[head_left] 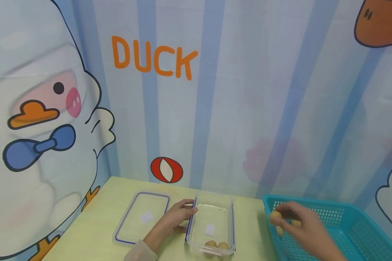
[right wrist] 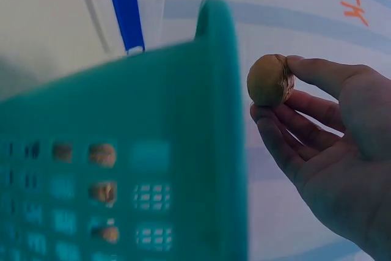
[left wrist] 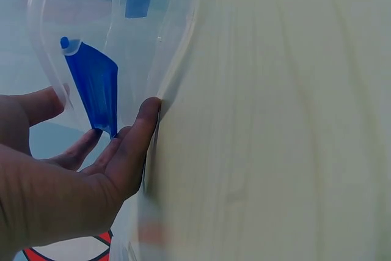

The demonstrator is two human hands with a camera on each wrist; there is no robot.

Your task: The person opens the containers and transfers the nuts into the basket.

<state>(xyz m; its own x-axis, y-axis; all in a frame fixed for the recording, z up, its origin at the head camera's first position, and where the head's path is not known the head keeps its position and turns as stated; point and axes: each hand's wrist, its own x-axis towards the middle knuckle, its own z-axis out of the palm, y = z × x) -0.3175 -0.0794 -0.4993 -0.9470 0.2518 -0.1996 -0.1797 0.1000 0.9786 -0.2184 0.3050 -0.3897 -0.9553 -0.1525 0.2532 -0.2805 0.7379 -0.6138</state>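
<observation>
A clear plastic food container (head_left: pixel 233 222) with blue side latches stands on the table, two walnuts (head_left: pixel 223 246) at its near end. My left hand (head_left: pixel 174 219) holds the container's left wall, thumb at the rim and fingers outside by a blue latch (left wrist: pixel 95 87). Over the left side of a teal basket (head_left: pixel 313 200), my right hand (head_left: pixel 305 227) pinches one walnut (right wrist: pixel 267 80) between thumb and fingertips. More walnuts (head_left: pixel 295 223) lie in the basket below that hand, partly hidden by it.
A clear lid (head_left: pixel 147 203) with a blue seal lies flat left of the container. Small white labels (head_left: pixel 210 230) show on both lid and container. Behind the pale yellow table (head_left: pixel 94 217) hangs a striped cartoon backdrop (head_left: pixel 235 108).
</observation>
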